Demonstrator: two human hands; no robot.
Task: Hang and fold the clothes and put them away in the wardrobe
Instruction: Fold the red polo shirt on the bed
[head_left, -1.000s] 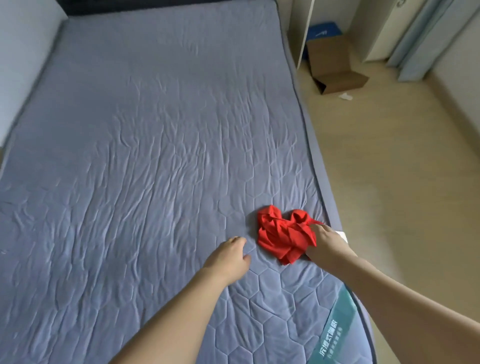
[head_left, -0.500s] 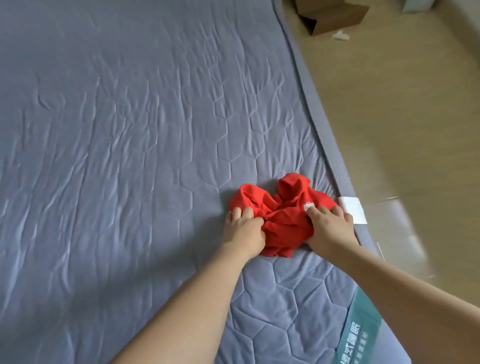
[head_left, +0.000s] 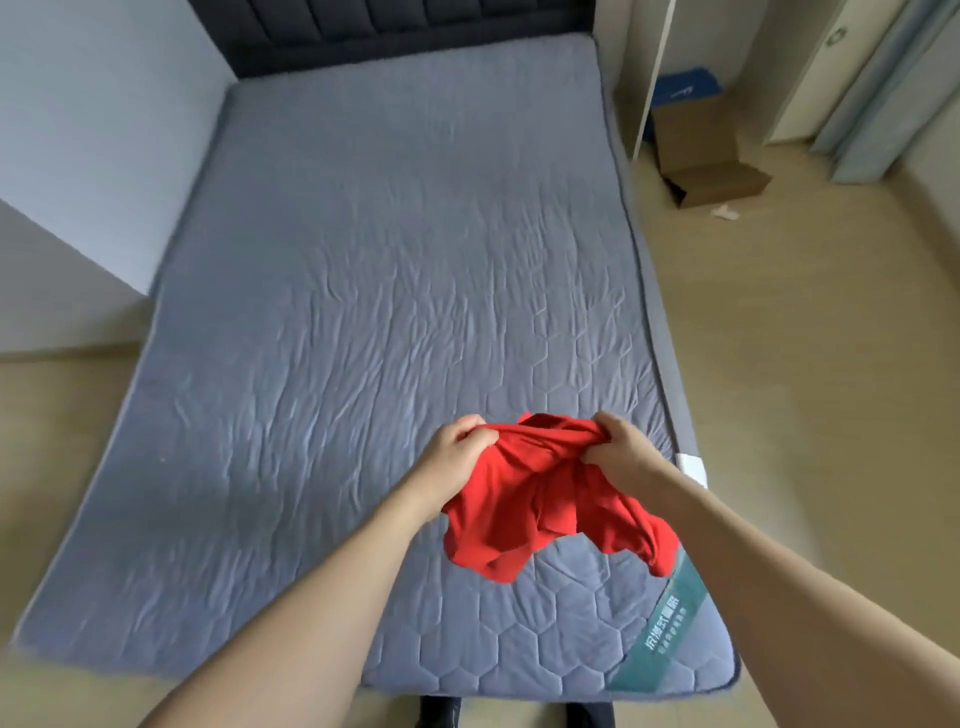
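The red garment (head_left: 540, 499) is held up above the near right part of the bed (head_left: 363, 291), gripped along its upper edge by both hands. The fingers of the left hand (head_left: 457, 447) are curled round a bunch of cloth at the left of that edge, and the fingers of the right hand (head_left: 618, 447) are clamped on a bunch at the right; the two hands are set near each other, with a short taut span of cloth between them. The rest of the garment hangs crumpled below the hands, clear of the mattress as far as can be judged. The task is assessed as being at an early stage: the garment is lifted but not yet spread, no fold is visible in it, and no hanger is in view. What kind of garment it is cannot be told. No other clothes are seen on the bed. A white panel edge (head_left: 649, 78) beside the head of the bed may belong to the wardrobe, but this cannot be confirmed. Spreading, folding or hanging, and stowing are all judged to be left to do
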